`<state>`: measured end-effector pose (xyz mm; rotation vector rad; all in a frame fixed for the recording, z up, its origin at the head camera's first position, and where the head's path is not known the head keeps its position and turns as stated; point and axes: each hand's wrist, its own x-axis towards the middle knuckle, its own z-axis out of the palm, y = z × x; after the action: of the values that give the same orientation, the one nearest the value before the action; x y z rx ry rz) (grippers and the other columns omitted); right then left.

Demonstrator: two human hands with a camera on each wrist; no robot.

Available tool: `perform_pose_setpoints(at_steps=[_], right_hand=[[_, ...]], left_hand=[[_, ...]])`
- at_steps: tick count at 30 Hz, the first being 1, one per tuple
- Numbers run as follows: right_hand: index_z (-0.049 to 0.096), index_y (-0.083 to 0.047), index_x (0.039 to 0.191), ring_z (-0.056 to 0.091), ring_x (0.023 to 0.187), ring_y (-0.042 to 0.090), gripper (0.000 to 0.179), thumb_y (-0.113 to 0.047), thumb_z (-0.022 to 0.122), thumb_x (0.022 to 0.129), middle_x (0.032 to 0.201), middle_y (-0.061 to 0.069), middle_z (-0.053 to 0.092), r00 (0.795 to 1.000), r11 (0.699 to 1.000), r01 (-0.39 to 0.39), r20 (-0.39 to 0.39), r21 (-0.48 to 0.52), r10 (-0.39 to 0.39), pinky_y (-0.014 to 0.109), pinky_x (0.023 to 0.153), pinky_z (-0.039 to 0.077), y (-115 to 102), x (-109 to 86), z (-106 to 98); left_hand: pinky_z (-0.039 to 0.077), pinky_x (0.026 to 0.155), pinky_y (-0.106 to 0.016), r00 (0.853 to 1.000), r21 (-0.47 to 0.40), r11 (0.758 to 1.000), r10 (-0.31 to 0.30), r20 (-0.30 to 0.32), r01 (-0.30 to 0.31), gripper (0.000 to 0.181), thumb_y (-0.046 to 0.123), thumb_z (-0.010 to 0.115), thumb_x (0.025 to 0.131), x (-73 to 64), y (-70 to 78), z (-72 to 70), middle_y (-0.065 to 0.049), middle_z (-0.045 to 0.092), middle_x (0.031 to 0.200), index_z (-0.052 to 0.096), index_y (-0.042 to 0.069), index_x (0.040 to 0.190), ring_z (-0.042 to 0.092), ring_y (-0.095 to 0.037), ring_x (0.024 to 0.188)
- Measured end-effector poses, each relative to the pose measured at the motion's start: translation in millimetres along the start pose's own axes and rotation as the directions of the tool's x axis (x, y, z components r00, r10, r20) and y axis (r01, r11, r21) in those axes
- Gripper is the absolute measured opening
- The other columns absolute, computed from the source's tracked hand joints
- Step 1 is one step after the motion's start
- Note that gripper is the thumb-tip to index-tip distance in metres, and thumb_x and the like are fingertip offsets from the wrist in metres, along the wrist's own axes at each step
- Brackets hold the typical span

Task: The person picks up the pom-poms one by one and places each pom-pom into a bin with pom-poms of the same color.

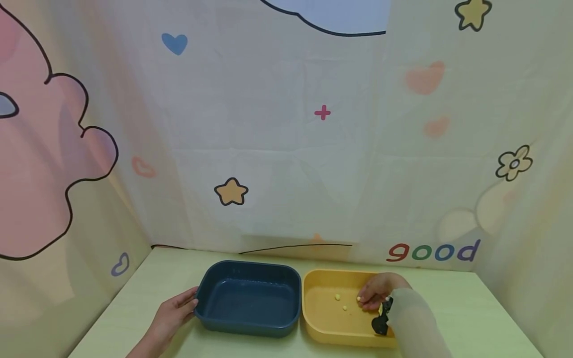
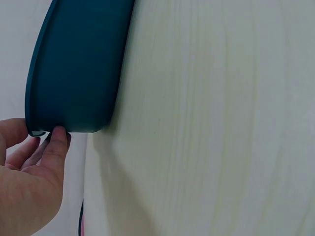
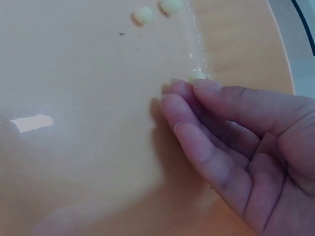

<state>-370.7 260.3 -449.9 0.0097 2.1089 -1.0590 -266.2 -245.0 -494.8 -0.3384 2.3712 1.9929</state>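
A dark blue basin point(image 1: 250, 325) stands at the left of a yellow basin point(image 1: 320, 330), close beside it. My left hand point(image 1: 174, 311) holds the blue basin's left end; in the left wrist view, thumb and fingers point(image 2: 58, 147) grip it near the rim. Inside the yellow basin, my right hand point(image 1: 378, 291) has its thumb and index fingertip together at a small pale yellow ball point(image 3: 197, 75), partly hidden by the fingertips. Two more pale yellow balls lie on that basin's floor, one point(image 3: 143, 15) beside the other point(image 3: 171, 6).
Both basins stand on a pale wood-grain table point(image 1: 139, 298). Behind it hangs a printed curtain point(image 1: 277, 119). A black device point(image 1: 381, 320) sits at the right wrist, by a light sleeve point(image 1: 416, 318). A small dark speck point(image 3: 121, 34) lies in the yellow basin.
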Motion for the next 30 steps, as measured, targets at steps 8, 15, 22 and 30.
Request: perform_pose_setpoints(at_steps=[8,15,22,30], right_hand=[[0.07,-0.003,0.095,0.066,0.066,0.003,0.012,0.0,0.059,0.1,0.074,-0.002,0.071,0.999,0.999,-0.038,-0.038,-0.018,0.037,0.012,0.068,0.059,-0.3,-1.1,3.6],[0.07,0.001,0.096,0.066,0.067,0.007,0.009,0.002,0.062,0.098,0.077,0.002,0.07,0.992,0.995,-0.087,-0.095,-0.047,0.082,0.015,0.069,0.059,-6.0,-7.3,7.8],[0.071,0.003,0.096,0.067,0.066,0.01,0.006,0.002,0.065,0.095,0.076,0.003,0.071,0.984,0.989,-0.085,-0.169,-0.12,0.064,0.02,0.071,0.063,-10.2,-12.2,8.4],[0.067,0.006,0.097,0.066,0.075,0.015,0.005,0.003,0.064,0.095,0.08,0.003,0.066,0.978,0.989,0.022,-0.201,-0.144,-0.051,0.031,0.079,0.065,-14.7,-24.2,10.2]], left_hand=[[0.063,0.094,-0.035,1.0,0.006,1.0,-0.004,0.006,0.004,0.045,0.006,0.055,0.105,-2.3,1.8,-0.5,-0.031,0.049,0.15,0.047,-0.011,0.146,0.067,-0.017,0.117],[0.062,0.097,-0.037,1.0,0.012,1.0,0.001,0.014,-0.001,0.046,0.006,0.054,0.105,-3.5,3.2,-0.5,-0.031,0.047,0.151,0.046,-0.012,0.147,0.066,-0.019,0.122],[0.062,0.097,-0.037,1.0,0.005,1.0,0.001,0.01,-0.001,0.045,0.005,0.053,0.105,-2.9,1.7,-0.8,-0.032,0.048,0.151,0.047,-0.012,0.146,0.066,-0.02,0.121],[0.062,0.097,-0.037,1.0,0.008,1.0,0.003,0.013,-0.003,0.046,0.005,0.053,0.105,-1.6,2.2,-0.2,-0.032,0.048,0.151,0.045,-0.012,0.147,0.066,-0.02,0.121]])
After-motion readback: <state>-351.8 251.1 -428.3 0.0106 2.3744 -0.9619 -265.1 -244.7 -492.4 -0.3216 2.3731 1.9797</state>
